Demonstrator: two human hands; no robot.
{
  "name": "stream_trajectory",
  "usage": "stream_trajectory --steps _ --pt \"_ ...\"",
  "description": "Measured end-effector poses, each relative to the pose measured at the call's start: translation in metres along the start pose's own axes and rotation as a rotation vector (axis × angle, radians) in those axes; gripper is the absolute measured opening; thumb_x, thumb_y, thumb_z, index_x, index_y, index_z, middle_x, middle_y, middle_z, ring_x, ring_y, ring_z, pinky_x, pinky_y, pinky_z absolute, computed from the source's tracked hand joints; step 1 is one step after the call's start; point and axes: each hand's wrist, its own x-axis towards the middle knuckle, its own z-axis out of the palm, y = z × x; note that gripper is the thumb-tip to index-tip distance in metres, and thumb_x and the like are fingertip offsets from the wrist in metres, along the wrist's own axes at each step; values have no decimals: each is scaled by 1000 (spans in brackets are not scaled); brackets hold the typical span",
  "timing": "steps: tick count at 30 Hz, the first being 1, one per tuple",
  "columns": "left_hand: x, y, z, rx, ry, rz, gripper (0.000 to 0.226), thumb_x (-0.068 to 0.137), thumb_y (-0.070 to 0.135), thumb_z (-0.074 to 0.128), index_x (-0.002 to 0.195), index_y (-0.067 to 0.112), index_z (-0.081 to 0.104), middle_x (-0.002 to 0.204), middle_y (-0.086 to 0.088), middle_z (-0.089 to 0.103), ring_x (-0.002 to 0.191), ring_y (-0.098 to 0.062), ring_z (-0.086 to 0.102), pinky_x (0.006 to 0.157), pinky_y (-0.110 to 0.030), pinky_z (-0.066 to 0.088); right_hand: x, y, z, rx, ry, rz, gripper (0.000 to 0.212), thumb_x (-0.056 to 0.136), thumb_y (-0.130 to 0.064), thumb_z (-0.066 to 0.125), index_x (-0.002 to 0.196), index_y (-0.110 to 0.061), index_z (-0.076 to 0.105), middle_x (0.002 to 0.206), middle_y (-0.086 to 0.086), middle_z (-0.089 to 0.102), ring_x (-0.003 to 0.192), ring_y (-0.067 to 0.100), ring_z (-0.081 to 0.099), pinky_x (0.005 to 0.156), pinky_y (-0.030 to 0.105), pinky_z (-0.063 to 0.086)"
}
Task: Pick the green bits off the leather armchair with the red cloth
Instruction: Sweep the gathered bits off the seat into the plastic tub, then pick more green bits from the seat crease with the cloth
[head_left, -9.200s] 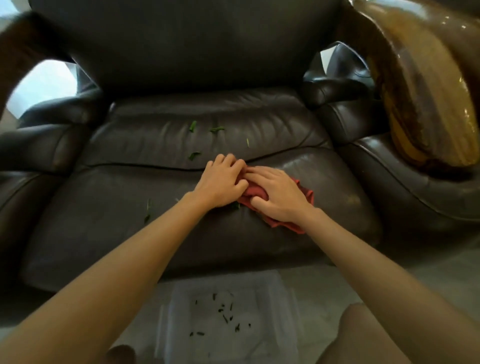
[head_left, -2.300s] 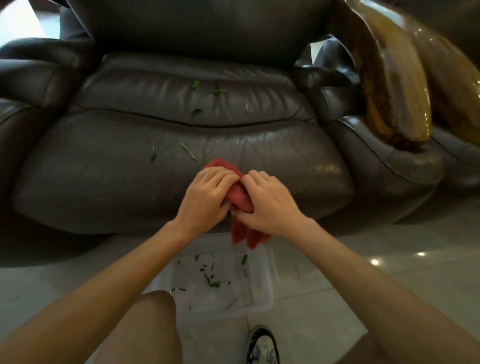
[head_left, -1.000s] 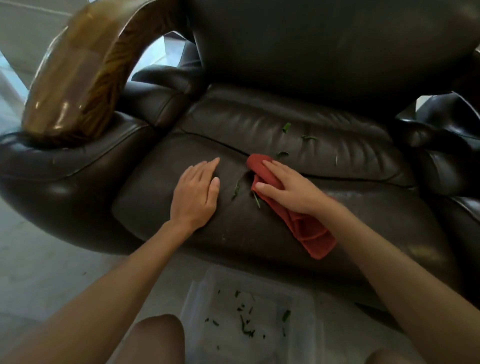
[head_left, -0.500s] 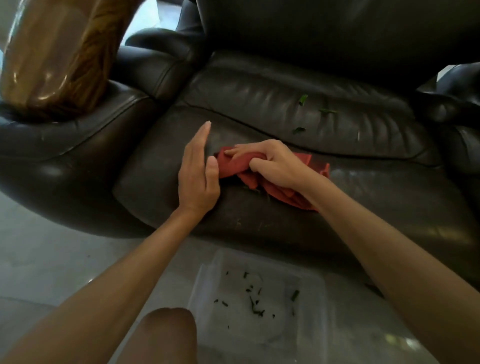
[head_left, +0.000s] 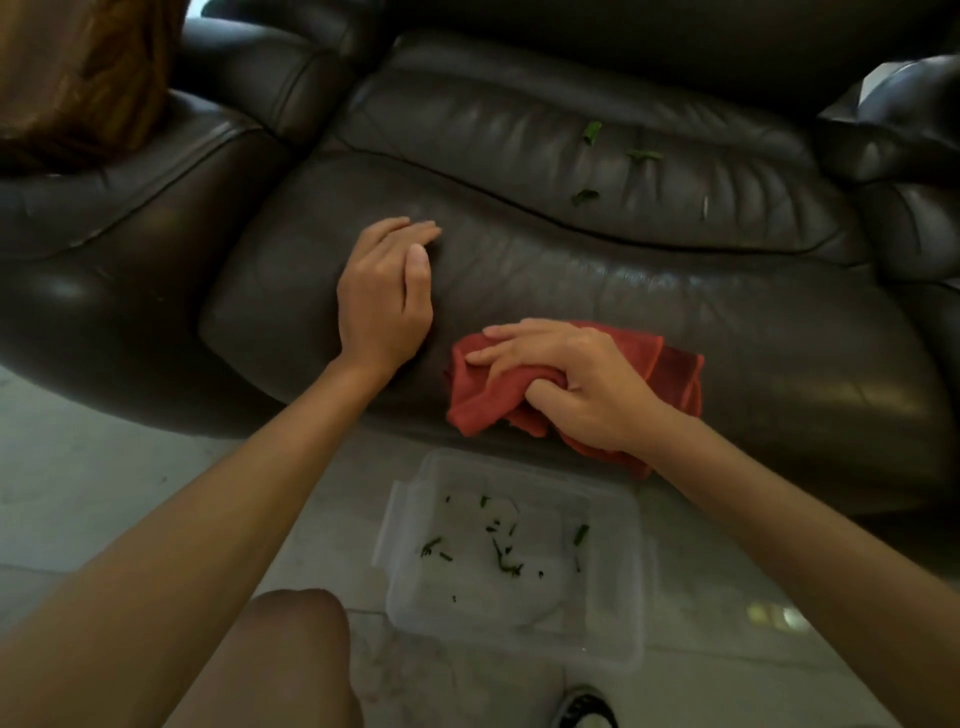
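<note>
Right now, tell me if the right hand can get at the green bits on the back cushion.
Probably yes. The right hand grips the cloth at the seat's front edge, and only bare leather lies between it and the green bits. The left hand rests off to the side.

No readable text, label, brand or number shows on anything in view.

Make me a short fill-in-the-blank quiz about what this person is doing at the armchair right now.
1. The right hand grips a ____ cloth at the seat's front edge.
2. The left hand rests flat on the leather, holding ____.
3. The clear plastic tub with collected green bits stands on the ____.
4. Green bits left to collect lie on the seat's ____ cushion.

Missing words: red; nothing; floor; rear
</note>
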Motion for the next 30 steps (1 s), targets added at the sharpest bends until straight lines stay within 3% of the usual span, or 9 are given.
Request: stream_trajectory --steps 6,11,15,18,23,25,27,29,30 --pt "0 3 -3 7 -21 -35 42 94 17 29 105 2 67 108 -13 69 111 -26 55 95 -27 38 -21 -5 4 -25 12 11 36 70 3 49 93 -12 73 111 -4 70 121 10 52 110 27 32" --pt "0 5 -4 23 -44 -51 39 94 15 31 103 2 67 108 -13 69 111 -25 55 96 -28 38 -43 -8 9 -80 -12 49 36 72 -7 47 95 -16 72 111 0 70 117 10 54 107 27 34" --pt "1 9 -5 39 -69 -66 41 94 18 30 104 2 66 108 -14 69 110 -26 55 95 -30 39 -50 -14 7 -97 66 58 30 76 -8 46 93 -14 69 100 2 71 97 12 61 91 24 42" --pt "2 10 -7 55 -88 -70 40 94 18 30 105 2 66 108 -14 68 110 -27 55 96 -31 39 -46 -16 -7 121 222 168 30 71 -3 42 86 -12 66 80 0 67 74 11 62 72 28 48" --pt "3 13 -8 66 -120 -71 39 96 17 29 108 2 64 110 -15 67 111 -26 54 96 -31 37 -42 -3 -58 360 680 283 33 71 6 37 72 -17 60 57 0 55 52 3 53 53 16 44" --pt "3 13 -8 69 -113 -61 40 95 18 29 107 2 64 108 -16 67 109 -27 55 96 -33 39 -44 11 -84 374 853 360 27 70 -1 38 69 -18 59 57 -1 55 55 10 52 53 23 44" --pt "3 13 -9 85 -118 -50 40 95 20 29 106 2 63 108 -16 67 107 -28 55 94 -36 41 -45 28 -102 333 997 442 22 72 -9 42 75 -18 61 63 -8 58 56 1 53 54 15 41" --pt "4 16 -9 120 -141 -42 38 94 19 30 105 2 63 108 -17 67 105 -29 55 93 -38 41 -50 49 -108 184 972 552 28 79 -23 49 104 -17 60 85 -9 63 71 -10 56 63 4 40" --pt "5 18 -9 149 -160 -36 37 93 18 32 105 2 62 107 -17 66 104 -30 56 92 -39 41 -53 61 -107 64 855 617 40 82 -32 53 119 -18 53 104 -3 64 90 -6 58 80 7 42"
